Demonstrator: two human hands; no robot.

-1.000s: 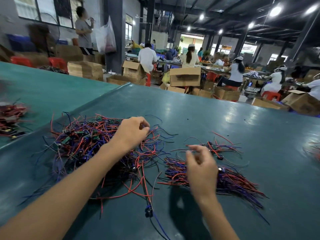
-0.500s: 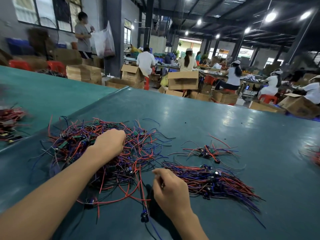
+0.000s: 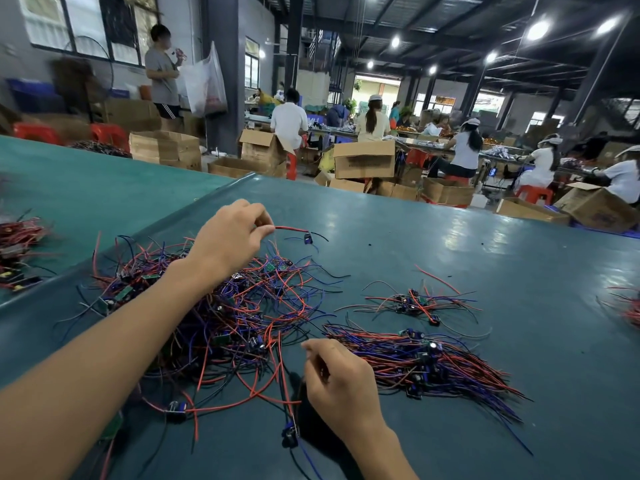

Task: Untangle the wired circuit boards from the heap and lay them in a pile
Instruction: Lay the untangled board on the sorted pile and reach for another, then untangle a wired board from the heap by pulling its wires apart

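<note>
A tangled heap (image 3: 221, 306) of small circuit boards with red, blue and black wires lies on the dark green table (image 3: 450, 251). My left hand (image 3: 228, 237) is raised above the heap and pinches a red wire (image 3: 291, 229) that carries a small blue board (image 3: 307, 239) at its end. My right hand (image 3: 341, 379) hovers low at the heap's right edge with fingers curled, pinching a thin wire that runs down to a small board (image 3: 290, 432). To its right lies the sorted pile (image 3: 429, 365), wires laid parallel. A smaller bunch (image 3: 415, 303) lies behind that pile.
Another bunch of wired boards (image 3: 17, 247) sits on the neighbouring table at far left, and one more (image 3: 630, 306) at the right edge. Beyond the table stand cardboard boxes (image 3: 363, 159), red stools and several seated workers.
My left hand has lifted out of the heap and drawn a red-wired board up and to the right. My right hand has stayed low by the heap's right edge, gripping its wire.
</note>
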